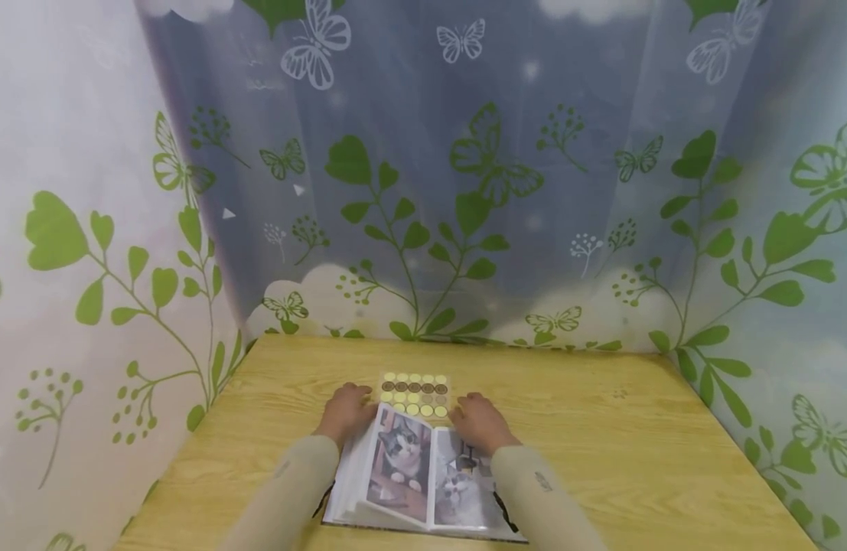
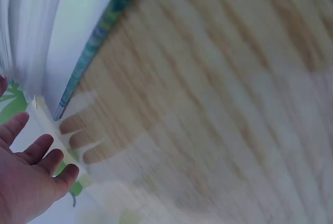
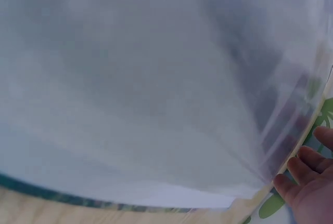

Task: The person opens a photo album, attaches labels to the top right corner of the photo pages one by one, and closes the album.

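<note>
A photo album (image 1: pixel 457 501) lies spread on the table with cat pictures in its clear sleeves. One page (image 1: pixel 402 463) stands partly raised from the left side. Behind the album's top edge is a clear sheet (image 1: pixel 446 402) bearing rows of round yellow and brown stickers. My left hand (image 1: pixel 347 417) is at the album's upper left corner, its fingers loosely bent and apart in the left wrist view. At the upper right corner, my right hand (image 1: pixel 481 422) overlaps the right page; the right wrist view shows its relaxed fingers (image 3: pixel 302 172) right by the page edge.
The light wooden table (image 1: pixel 623 444) extends to both sides of the album. Curtains (image 1: pixel 423 191) printed with leaves and butterflies enclose it at the back and both sides. A dark strap (image 1: pixel 506 514) sticks out at the album's right edge.
</note>
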`<state>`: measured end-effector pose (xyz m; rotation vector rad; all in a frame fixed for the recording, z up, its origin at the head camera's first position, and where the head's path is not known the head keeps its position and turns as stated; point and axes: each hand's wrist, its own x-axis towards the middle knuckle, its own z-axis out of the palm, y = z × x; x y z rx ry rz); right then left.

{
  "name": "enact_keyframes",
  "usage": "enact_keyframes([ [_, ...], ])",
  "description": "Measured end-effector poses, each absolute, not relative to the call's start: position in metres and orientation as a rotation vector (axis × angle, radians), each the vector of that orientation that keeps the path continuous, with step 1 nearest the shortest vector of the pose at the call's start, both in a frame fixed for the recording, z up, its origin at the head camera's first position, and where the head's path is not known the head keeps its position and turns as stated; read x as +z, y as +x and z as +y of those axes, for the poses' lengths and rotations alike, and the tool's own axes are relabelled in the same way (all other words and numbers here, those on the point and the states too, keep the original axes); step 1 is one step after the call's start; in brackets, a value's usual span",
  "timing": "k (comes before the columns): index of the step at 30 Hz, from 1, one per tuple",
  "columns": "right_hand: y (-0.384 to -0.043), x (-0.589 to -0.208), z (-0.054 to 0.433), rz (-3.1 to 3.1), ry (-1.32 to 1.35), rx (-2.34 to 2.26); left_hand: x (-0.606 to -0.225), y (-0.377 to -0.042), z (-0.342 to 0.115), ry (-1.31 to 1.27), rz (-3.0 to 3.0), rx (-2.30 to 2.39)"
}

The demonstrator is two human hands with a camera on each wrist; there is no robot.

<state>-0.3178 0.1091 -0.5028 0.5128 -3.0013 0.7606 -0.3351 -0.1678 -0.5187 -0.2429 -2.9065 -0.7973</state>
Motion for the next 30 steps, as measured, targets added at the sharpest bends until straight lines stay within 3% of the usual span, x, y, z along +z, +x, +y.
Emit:
enact_keyframes([
  [30,-0.326,-0.512,0.089,-3.147,0.469,0.505,-0.514,-0.33,-0.157,-0.212,-3.051,-0.642],
])
